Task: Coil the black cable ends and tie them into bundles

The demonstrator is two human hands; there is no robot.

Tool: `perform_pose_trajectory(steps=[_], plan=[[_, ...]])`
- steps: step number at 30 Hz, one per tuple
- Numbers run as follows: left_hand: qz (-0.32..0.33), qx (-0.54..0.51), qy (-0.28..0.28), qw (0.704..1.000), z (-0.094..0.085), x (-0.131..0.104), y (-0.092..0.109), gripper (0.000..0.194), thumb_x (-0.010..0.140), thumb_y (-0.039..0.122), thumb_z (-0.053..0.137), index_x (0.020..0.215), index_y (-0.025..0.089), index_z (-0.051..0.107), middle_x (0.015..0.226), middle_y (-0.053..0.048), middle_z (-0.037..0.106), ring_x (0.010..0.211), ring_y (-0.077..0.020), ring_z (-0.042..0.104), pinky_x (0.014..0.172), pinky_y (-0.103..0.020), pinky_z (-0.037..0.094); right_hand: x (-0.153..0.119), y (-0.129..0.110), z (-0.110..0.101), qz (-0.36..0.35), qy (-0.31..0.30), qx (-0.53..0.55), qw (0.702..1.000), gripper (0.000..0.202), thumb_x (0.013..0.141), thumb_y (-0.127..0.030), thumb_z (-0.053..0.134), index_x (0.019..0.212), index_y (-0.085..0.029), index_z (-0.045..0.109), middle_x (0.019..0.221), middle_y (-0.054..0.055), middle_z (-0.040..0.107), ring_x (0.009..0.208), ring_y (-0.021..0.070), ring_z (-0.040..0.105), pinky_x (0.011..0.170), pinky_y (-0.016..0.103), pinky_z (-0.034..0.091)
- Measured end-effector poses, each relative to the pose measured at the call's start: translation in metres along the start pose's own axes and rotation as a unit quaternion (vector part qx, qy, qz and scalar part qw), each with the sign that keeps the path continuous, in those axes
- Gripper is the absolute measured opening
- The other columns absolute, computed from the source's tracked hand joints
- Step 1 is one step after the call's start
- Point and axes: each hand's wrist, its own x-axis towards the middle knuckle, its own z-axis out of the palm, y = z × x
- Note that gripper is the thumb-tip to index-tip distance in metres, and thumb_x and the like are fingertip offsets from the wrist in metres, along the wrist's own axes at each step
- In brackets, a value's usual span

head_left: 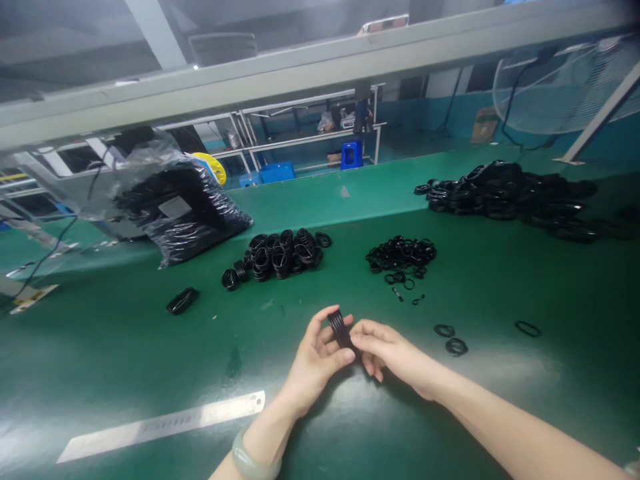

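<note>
A small stack of black rubber rings point(339, 327) is gripped by my left hand point(317, 357), with fingers behind it and the thumb in front. My right hand point(383, 347) pinches at the stack's right side; what lies between its fingertips is hidden. Beyond my hands, bundled black rings point(280, 255) stand in a group to the left. A heap of small black rings and straps point(401, 255) lies to the right. Two loose coils of rings point(456, 346) rest near my right forearm, with a single ring point(528, 328) farther right.
A steel ruler point(165, 427) lies front left on the green table point(210, 360). A plastic bag of black items point(185, 207) stands back left, and one black bundle point(183, 301) lies before it. A large black pile point(505, 193) sits back right, near a fan point(565, 87).
</note>
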Motion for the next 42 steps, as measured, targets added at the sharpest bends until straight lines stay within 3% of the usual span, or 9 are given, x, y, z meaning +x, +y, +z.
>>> perform_pose_trajectory(steps=[6, 10, 12, 17, 23, 27, 31, 36, 42], plan=[[-0.019, -0.001, 0.027, 0.999, 0.002, 0.000, 0.005, 0.078, 0.066, 0.023, 0.087, 0.131, 0.026, 0.045, 0.130, -0.016, 0.064, 0.110, -0.0278, 0.067, 0.094, -0.039, 0.052, -0.004, -0.006, -0.004, -0.050, -0.054, -0.082, 0.994, 0.043, 0.084, -0.056, 0.062, 0.068, -0.016, 0.060, 0.091, 0.002, 0.049, 0.061, 0.0089, 0.048, 0.054, 0.024, 0.043], [-0.047, -0.005, 0.110, 0.993, 0.004, 0.002, 0.010, 0.043, 0.077, 0.040, 0.078, 0.104, 0.018, 0.054, 0.101, -0.010, 0.073, 0.083, -0.0185, 0.071, 0.077, -0.032, 0.057, -0.004, -0.006, -0.006, -0.069, -0.048, -0.111, 0.990, 0.051, 0.085, -0.062, 0.060, 0.060, -0.017, 0.055, 0.085, 0.001, 0.048, 0.064, 0.0116, 0.049, 0.058, 0.027, 0.045], [-0.068, 0.002, 0.138, 0.988, 0.004, 0.004, 0.011, 0.041, 0.075, 0.045, 0.078, 0.091, 0.017, 0.054, 0.089, -0.008, 0.073, 0.074, -0.0174, 0.070, 0.070, -0.031, 0.058, -0.003, -0.002, -0.006, -0.073, -0.056, -0.127, 0.988, 0.050, 0.087, -0.062, 0.057, 0.064, -0.018, 0.057, 0.084, 0.001, 0.047, 0.062, 0.0113, 0.048, 0.058, 0.026, 0.044], [-0.040, 0.018, 0.210, 0.977, 0.008, 0.002, 0.010, 0.045, 0.063, 0.046, 0.086, 0.079, 0.015, 0.057, 0.117, -0.011, 0.066, 0.086, -0.0196, 0.070, 0.074, -0.035, 0.060, -0.001, 0.005, -0.004, -0.098, -0.020, -0.182, 0.978, 0.040, 0.094, -0.051, 0.053, 0.071, -0.018, 0.056, 0.086, 0.000, 0.046, 0.062, 0.0109, 0.046, 0.057, 0.026, 0.038], [-0.073, 0.065, 0.144, 0.985, 0.008, -0.001, 0.012, 0.040, 0.068, 0.047, 0.082, 0.086, 0.012, 0.076, 0.115, -0.013, 0.070, 0.098, -0.0246, 0.067, 0.090, -0.039, 0.056, -0.003, -0.001, -0.002, -0.115, -0.012, -0.252, 0.961, 0.031, 0.095, -0.035, 0.052, 0.069, -0.018, 0.056, 0.084, 0.000, 0.047, 0.078, 0.0151, 0.049, 0.072, 0.028, 0.038], [-0.071, 0.069, 0.114, 0.988, 0.005, 0.000, 0.012, 0.035, 0.069, 0.045, 0.082, 0.084, 0.014, 0.079, 0.131, -0.015, 0.064, 0.121, -0.0338, 0.058, 0.103, -0.045, 0.047, -0.004, 0.001, -0.002, -0.101, -0.022, -0.260, 0.960, 0.028, 0.092, -0.036, 0.059, 0.069, -0.019, 0.056, 0.085, -0.001, 0.047, 0.071, 0.0128, 0.046, 0.064, 0.027, 0.036], [-0.051, 0.089, 0.113, 0.988, 0.002, -0.001, 0.011, 0.027, 0.072, 0.043, 0.081, 0.076, 0.016, 0.079, 0.135, -0.016, 0.063, 0.136, -0.0333, 0.046, 0.115, -0.045, 0.031, -0.002, 0.004, 0.000, -0.085, 0.004, -0.250, 0.964, 0.027, 0.081, -0.030, 0.071, 0.064, -0.018, 0.053, 0.082, -0.002, 0.047, 0.065, 0.0110, 0.043, 0.059, 0.026, 0.033], [-0.047, 0.059, 0.105, 0.992, 0.001, -0.001, 0.010, 0.026, 0.072, 0.041, 0.081, 0.073, 0.016, 0.079, 0.131, -0.015, 0.066, 0.133, -0.0331, 0.049, 0.116, -0.044, 0.030, -0.001, 0.002, 0.004, -0.114, 0.020, -0.239, 0.964, 0.029, 0.081, -0.022, 0.068, 0.059, -0.018, 0.049, 0.077, -0.002, 0.046, 0.066, 0.0126, 0.045, 0.061, 0.027, 0.034], [-0.073, -0.027, 0.102, 0.992, 0.005, 0.001, 0.016, 0.043, 0.082, 0.051, 0.069, 0.091, 0.010, 0.079, 0.111, -0.017, 0.075, 0.114, -0.0302, 0.064, 0.108, -0.044, 0.041, 0.000, 0.007, 0.004, -0.139, 0.036, -0.271, 0.952, 0.028, 0.083, -0.020, 0.067, 0.060, -0.019, 0.049, 0.078, -0.001, 0.050, 0.070, 0.0140, 0.049, 0.064, 0.028, 0.034]])
